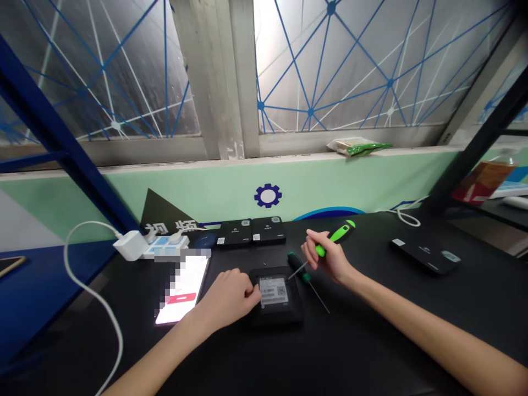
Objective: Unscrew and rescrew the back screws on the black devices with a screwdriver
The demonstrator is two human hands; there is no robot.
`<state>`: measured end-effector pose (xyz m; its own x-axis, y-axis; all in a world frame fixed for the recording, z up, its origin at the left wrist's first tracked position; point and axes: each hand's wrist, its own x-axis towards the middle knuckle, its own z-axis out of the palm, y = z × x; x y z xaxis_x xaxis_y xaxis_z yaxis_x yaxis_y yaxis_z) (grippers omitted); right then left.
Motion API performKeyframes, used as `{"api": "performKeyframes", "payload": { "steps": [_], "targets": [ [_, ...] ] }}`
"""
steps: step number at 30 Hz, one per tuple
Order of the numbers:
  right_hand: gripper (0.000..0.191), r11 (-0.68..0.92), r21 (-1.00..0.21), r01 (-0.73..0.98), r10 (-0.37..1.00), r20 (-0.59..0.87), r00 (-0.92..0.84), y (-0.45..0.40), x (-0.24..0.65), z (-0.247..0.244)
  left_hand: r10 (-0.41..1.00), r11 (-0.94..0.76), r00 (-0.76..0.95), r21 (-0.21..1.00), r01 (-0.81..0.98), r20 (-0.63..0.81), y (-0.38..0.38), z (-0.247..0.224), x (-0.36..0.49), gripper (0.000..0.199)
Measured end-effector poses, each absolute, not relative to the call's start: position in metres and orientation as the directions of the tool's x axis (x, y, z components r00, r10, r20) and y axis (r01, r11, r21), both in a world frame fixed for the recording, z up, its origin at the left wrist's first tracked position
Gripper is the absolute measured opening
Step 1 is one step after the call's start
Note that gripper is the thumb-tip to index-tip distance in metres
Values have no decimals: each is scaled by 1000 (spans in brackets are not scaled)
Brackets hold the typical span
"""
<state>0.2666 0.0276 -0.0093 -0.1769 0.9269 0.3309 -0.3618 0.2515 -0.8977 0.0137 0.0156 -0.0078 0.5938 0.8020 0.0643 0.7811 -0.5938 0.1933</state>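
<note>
A black box with a white printed label lies flat on the table before me. My left hand is closed at the box's left edge, thumb and curled fingers against it; its exact grip is partly hidden. In my right hand is a screwdriver with a bright green and black handle. Its thin shaft slants down to the left, and the tip meets the box near the label's upper right corner. A second, dark green screwdriver lies just right of the box, under that shaft.
Two similar black boxes stand side by side at the back, another at the right. A lit phone lies left of my left hand. Behind it are a power strip and a white charger with a looping cable.
</note>
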Motion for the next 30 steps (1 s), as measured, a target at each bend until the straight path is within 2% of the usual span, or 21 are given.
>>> {"api": "performKeyframes", "payload": {
  "steps": [8, 16, 21, 24, 27, 30],
  "targets": [
    [56, 341, -936, -89, 909, 352, -221, 21, 267, 12, 872, -488, 470, 177, 855, 136, 23, -8, 13, 54],
    [56, 275, -949, 156, 917, 210, -340, 33, 246, 30, 845, -534, 518, 134, 835, 137, 26, -9, 11, 52],
    [60, 332, -873, 357, 918, 212, -335, 34, 224, 31, 869, -486, 465, 119, 866, 169, 25, -10, 11, 25],
    [59, 341, -858, 385, 922, 224, -317, 31, 219, 30, 846, -526, 506, 111, 843, 164, 25, -11, 10, 29],
    [57, 353, -874, 334, 915, 248, -317, 29, 222, 30, 820, -569, 554, 105, 816, 145, 25, -13, 9, 24],
    [38, 372, -899, 232, 901, 290, -321, 26, 228, 25, 824, -564, 549, 105, 819, 139, 25, -14, 9, 22]
  ]
}}
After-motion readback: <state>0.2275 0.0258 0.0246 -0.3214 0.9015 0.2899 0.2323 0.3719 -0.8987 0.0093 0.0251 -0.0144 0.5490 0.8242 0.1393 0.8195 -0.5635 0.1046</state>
